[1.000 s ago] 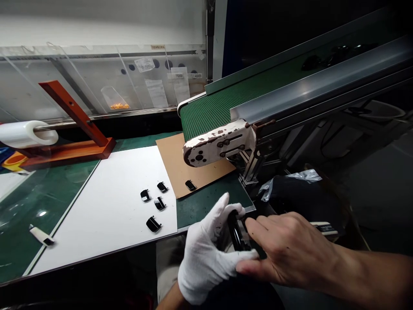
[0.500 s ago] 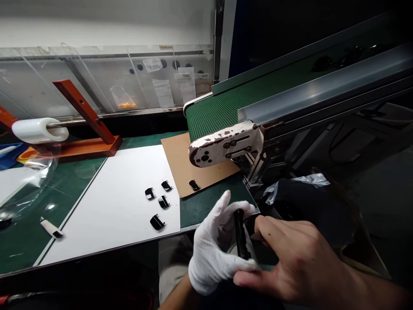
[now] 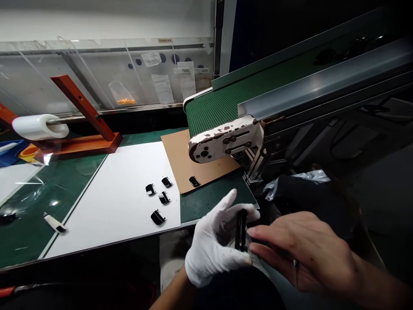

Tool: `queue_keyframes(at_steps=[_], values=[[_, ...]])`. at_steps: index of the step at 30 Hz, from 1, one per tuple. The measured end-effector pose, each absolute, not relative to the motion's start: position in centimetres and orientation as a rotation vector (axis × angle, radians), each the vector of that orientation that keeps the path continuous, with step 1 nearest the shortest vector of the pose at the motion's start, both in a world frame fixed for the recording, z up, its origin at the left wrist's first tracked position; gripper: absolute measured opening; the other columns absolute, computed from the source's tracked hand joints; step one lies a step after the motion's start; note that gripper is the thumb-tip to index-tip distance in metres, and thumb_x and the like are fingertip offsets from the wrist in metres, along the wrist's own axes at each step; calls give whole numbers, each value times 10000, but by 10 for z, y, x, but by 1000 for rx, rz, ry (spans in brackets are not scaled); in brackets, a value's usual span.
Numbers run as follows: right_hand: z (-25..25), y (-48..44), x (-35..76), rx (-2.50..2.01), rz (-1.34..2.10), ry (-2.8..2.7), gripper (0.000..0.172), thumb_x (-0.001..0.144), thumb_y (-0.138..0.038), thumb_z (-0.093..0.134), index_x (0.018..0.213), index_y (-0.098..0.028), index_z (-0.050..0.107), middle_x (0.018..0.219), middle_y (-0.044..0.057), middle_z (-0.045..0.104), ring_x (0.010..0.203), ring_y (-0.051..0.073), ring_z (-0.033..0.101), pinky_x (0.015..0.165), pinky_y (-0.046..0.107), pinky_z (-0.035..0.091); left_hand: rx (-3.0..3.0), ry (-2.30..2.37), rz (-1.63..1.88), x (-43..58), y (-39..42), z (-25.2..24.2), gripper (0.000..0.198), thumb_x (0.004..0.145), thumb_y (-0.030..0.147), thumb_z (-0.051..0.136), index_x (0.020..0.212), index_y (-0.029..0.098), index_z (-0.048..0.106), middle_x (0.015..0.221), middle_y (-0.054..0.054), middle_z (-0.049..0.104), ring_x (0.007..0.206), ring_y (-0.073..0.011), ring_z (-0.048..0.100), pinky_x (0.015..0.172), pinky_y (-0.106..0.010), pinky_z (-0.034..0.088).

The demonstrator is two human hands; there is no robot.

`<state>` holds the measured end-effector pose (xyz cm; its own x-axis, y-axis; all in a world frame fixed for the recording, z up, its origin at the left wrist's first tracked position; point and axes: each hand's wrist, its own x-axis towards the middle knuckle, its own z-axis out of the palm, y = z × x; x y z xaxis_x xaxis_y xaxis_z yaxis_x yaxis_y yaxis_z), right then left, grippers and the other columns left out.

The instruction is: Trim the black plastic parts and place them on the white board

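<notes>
My left hand (image 3: 214, 241), in a white glove, pinches a narrow black plastic part (image 3: 241, 229) held upright in front of the bench edge. My bare right hand (image 3: 300, 249) is beside it, fingers extended, with the fingertips touching the same part. Several small glossy black clips (image 3: 158, 217) lie on a white sheet (image 3: 112, 202) on the bench. One more clip (image 3: 194, 181) rests on a brown cardboard sheet (image 3: 180, 165).
A green conveyor belt (image 3: 219, 110) with a chipped white end cap (image 3: 226, 137) slopes up to the right. An orange stand (image 3: 84, 129) carrying a clear film roll (image 3: 38, 126) stands at the back left. A small white-handled tool (image 3: 54, 223) lies on the green mat.
The black part has turned more upright between my hands. My right hand has opened and flattened, its fingers now stretched toward the part.
</notes>
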<state>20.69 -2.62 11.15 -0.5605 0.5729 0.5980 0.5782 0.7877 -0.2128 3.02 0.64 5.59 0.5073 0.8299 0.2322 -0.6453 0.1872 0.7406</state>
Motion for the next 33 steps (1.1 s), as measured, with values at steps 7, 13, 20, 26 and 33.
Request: queue_keyframes(at_steps=[7, 13, 20, 26, 33], values=[[108, -27, 213, -691, -166, -2348, 253, 904, -40, 463, 1114, -48, 604, 663, 8, 636, 522, 113, 542, 433, 288, 358, 902, 248, 972, 32, 3, 51, 822, 579, 229, 910, 1312, 350, 559, 1168, -46, 678, 1096, -216, 632, 989, -331, 488], [100, -39, 218, -708, -170, -2332, 337, 858, -60, 512, 1183, -87, 598, 703, 21, 653, 502, 137, 533, 420, 327, 324, 944, 251, 961, 32, 2, 52, 840, 575, 239, 908, 1322, 363, 544, 1188, -43, 669, 1118, -230, 624, 992, -343, 491], [95, -34, 226, -1010, -146, -2227, 106, 908, -193, 586, 1005, -155, 609, 613, -20, 618, 483, 125, 551, 488, 284, 402, 1234, 412, 1097, 26, 5, 55, 838, 636, 297, 873, 1371, 381, 480, 1223, -20, 655, 1136, -217, 628, 1009, -308, 493], [104, -27, 225, -1326, 317, -2157, 546, 908, -690, 326, 857, -186, 530, 583, -53, 476, 434, 102, 448, 414, 234, 342, 1897, 847, 1088, 17, 6, 60, 1011, 680, 325, 844, 1491, 358, 240, 1267, -41, 646, 1116, -231, 652, 959, -295, 526], [100, -28, 216, -1285, 294, -2239, 456, 894, -634, 470, 854, -182, 515, 619, -48, 511, 467, 100, 464, 449, 232, 346, 2258, 1017, 1041, 13, 3, 68, 988, 748, 490, 748, 1519, 280, 167, 1202, -91, 679, 993, -258, 700, 872, -328, 559]])
